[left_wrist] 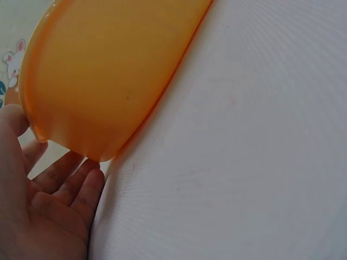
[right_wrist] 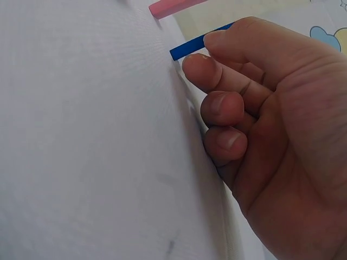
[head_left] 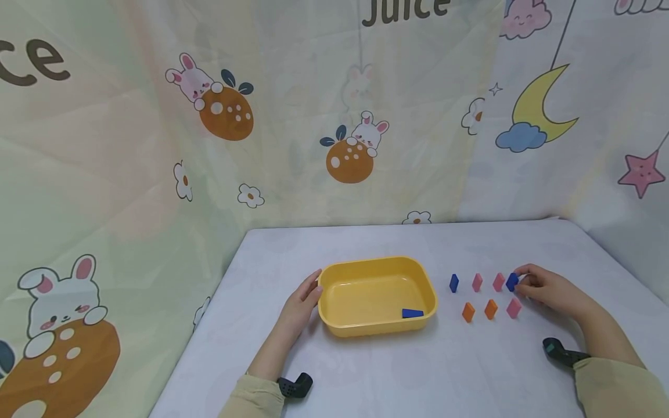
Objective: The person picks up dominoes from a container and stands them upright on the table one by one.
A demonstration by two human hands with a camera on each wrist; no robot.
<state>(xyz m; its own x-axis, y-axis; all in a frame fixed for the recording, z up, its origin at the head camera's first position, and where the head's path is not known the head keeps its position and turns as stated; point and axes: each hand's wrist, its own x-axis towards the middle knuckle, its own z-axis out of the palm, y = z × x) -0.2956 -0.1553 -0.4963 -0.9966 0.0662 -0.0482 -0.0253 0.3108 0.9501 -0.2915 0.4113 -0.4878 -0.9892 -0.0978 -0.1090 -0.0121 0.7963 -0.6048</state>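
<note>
A yellow tray stands on the white table, a blue block lying inside near its front right corner. My left hand holds the tray's left end; the left wrist view shows the thumb at the rim and the fingers against the outer wall. Right of the tray, my right hand pinches another blue block between thumb and index finger, at the right end of the back row. Beside that block stands a pink block. The right hand's other fingers are curled in.
Farther left in the back row are a pink block and a blue block. The front row has two orange blocks and a pink block. A printed cloth hangs behind the table.
</note>
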